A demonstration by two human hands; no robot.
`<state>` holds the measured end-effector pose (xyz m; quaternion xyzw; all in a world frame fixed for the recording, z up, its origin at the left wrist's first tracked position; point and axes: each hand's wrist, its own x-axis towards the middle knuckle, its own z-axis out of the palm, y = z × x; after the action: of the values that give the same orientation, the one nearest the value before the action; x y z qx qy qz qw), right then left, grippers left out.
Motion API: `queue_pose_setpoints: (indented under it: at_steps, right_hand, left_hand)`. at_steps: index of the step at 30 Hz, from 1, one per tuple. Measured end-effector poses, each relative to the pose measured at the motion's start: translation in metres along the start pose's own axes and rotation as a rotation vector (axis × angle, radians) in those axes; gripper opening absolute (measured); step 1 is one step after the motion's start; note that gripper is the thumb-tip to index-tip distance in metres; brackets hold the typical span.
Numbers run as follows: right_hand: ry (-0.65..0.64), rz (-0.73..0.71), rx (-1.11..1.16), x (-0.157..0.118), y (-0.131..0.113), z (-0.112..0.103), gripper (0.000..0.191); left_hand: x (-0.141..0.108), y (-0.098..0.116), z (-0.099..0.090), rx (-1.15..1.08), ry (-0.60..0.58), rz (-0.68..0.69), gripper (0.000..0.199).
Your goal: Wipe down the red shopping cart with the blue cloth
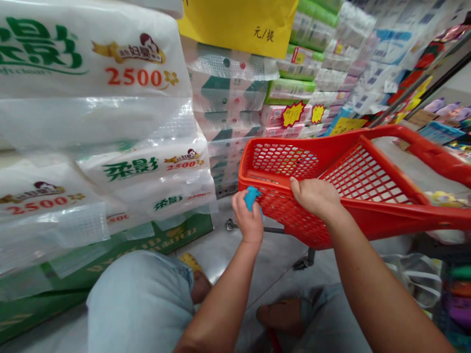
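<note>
Shopping basket (283, 159) under right hand (314, 197)

- Your left hand (248, 218) pinches a small blue item (251, 198), which you cannot make out fully, just beside the mesh wall of the red plastic shopping cart (386, 131);
- your right hand (314, 196) grips that cart's near rim, fingers curled over it;
- stacked plastic-wrapped tissue packs printed "2500" (91, 63) rise on your left, above a green carton (121, 250);
- more wrapped packs (228, 93) stand stacked ahead, beneath a yellow price sign (239, 22);
- your pale denim knee (136, 304) shows below, over the tiled floor (221, 250);
</note>
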<state>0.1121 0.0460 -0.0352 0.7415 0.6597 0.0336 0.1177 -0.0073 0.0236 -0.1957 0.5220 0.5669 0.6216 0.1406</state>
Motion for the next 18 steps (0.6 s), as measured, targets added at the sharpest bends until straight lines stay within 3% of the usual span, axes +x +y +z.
queue_pose_setpoints:
  at_steps: [2, 6, 12, 18]
  right_hand:
    - [0.022, -0.021, -0.029, -0.002, 0.001, 0.001, 0.066]
    - [0.045, -0.064, -0.069, -0.004, 0.001, 0.003, 0.061]
    - [0.099, -0.055, -0.026, -0.006, 0.001, 0.007, 0.065]
    - [0.141, -0.035, -0.028, -0.007, -0.003, 0.008, 0.062]
  left_hand:
    - [-0.006, 0.003, 0.003, 0.025, -0.004, 0.027, 0.039]
    - [-0.033, 0.014, 0.017, 0.024, -0.185, 0.153, 0.042]
    - [-0.015, 0.003, 0.004, 0.06, -0.024, 0.027, 0.039]
    - [-0.026, -0.014, 0.007, 0.118, -0.14, 0.029, 0.041]
